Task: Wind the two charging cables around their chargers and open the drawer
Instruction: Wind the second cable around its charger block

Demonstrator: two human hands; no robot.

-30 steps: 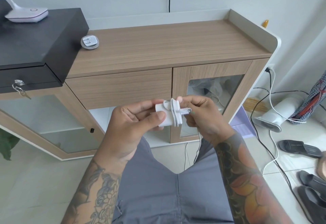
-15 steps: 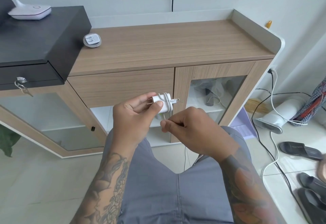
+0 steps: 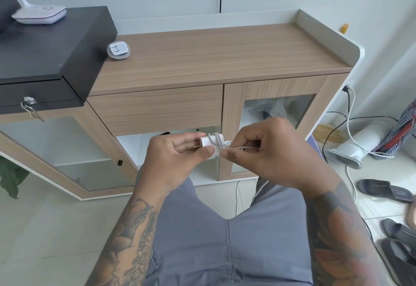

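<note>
Charger (image 3: 210,145) sits between my hands, pinched steady by my left hand (image 3: 173,161) so the loops stay put; my right hand (image 3: 267,152) pinches the cable (image 3: 238,148) taut for another turn. Beyond both hands, the drawer (image 3: 157,110) is shut.

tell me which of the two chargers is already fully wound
The charger on the cabinet top, lying alone with its cable coiled round it. The charger in the left hand has loose cable pinched by the right hand.
</note>
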